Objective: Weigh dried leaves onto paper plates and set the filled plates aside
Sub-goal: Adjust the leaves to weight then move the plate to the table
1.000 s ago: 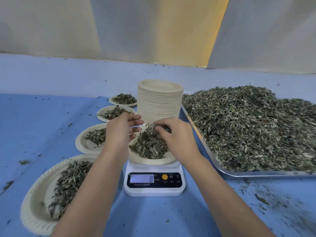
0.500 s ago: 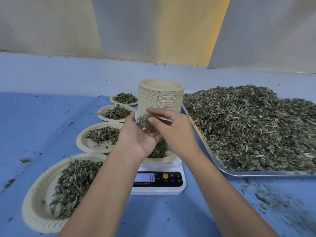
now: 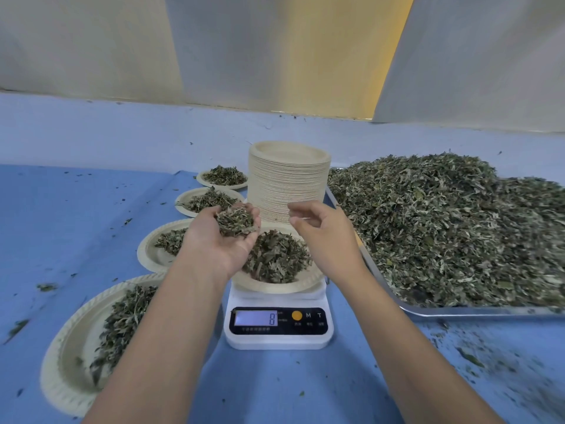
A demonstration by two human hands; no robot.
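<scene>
Centrally, on white scale (image 3: 278, 339) reading 8: paper plate (image 3: 308, 282) heaped with dried leaves (image 3: 276, 260). Above its left rim: left hand (image 3: 224, 240), palm up, fingers cupped round clump of leaves (image 3: 235, 221). Beside it: right hand (image 3: 325, 235), fingers loosely curled, empty. Behind: stack of empty plates (image 3: 289, 185). Right: metal tray (image 3: 458, 311) under leaf heap (image 3: 443, 224). Left, on blue table (image 3: 76, 215): row of four filled plates (image 3: 52, 371).

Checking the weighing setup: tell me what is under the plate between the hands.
A white digital scale, display reading 8. The plate covers its weighing platform, which cannot be seen.
</scene>
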